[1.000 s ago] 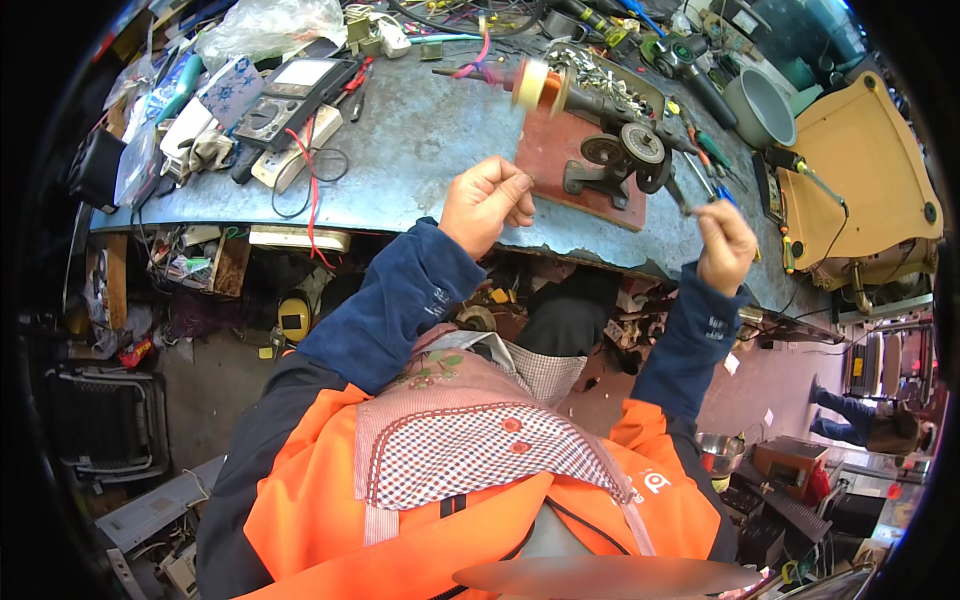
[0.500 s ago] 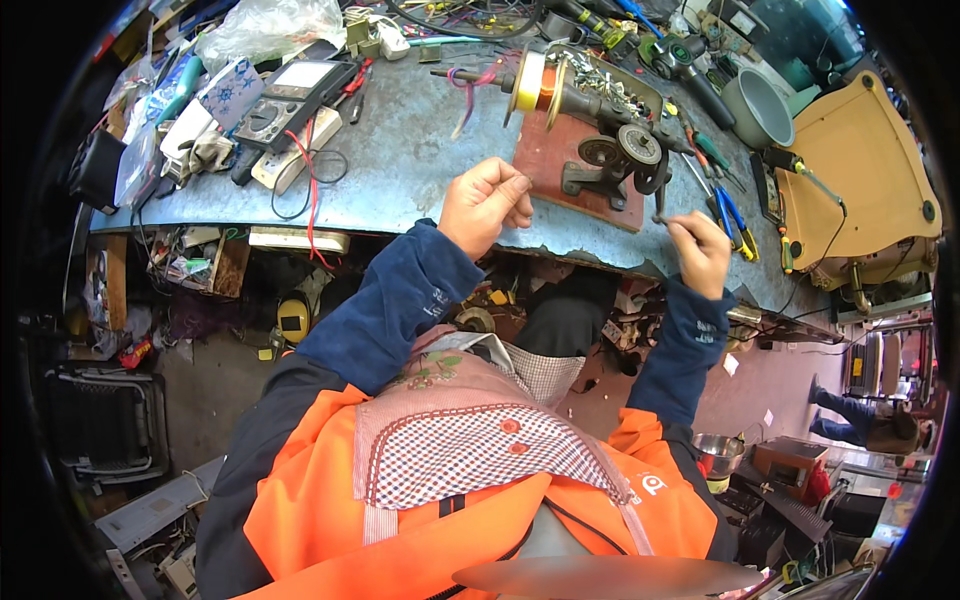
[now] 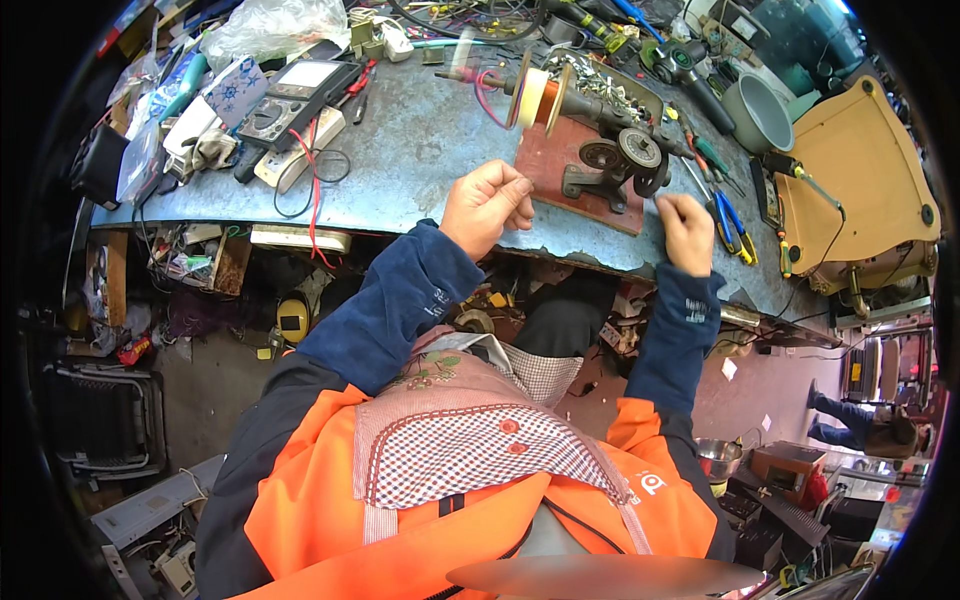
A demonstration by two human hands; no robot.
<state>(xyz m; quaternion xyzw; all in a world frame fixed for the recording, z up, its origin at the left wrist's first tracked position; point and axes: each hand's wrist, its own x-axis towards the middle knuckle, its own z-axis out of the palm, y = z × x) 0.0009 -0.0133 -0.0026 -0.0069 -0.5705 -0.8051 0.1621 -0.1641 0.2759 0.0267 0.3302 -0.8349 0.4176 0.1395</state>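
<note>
Two narrow grips at the winder (image 3: 638, 148)

Your left hand (image 3: 485, 208): thumb and forefinger pinched, grip narrow, over the near edge of the tabletop (image 3: 420, 130); cannot tell whether a strand sits between. Your right hand (image 3: 687, 238): fingers curled, grip narrow, just right of the winder's geared end; hold on a crank unclear. Winder on a red board (image 3: 545, 160), beyond and between your hands; yellow spool (image 3: 533, 98) at its left. Pliers (image 3: 735, 228) to the right, multimeter (image 3: 288, 98) far left.

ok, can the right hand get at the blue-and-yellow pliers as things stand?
Probably yes: the pliers lie on the bench just to the right of the right hand, with nothing visible between. It's curled closed beside the winder, so it would likely need to open first.
</note>
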